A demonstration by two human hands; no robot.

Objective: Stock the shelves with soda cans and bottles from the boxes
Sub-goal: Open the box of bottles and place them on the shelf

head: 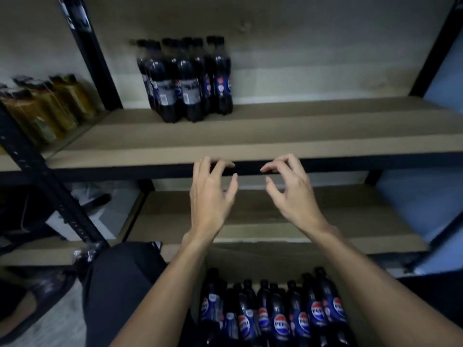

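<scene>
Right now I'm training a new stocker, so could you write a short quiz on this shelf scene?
1. True or false: the left hand grips a bottle.
2. Where do the stocked bottles stand? A: upper shelf. B: lower shelf. C: floor.
3. Fill in: the bottles left to stock stand in an open ___ close in front of the person.
Key: 1 false; it and the right hand hold nothing. 2 A. 3 box.
</scene>
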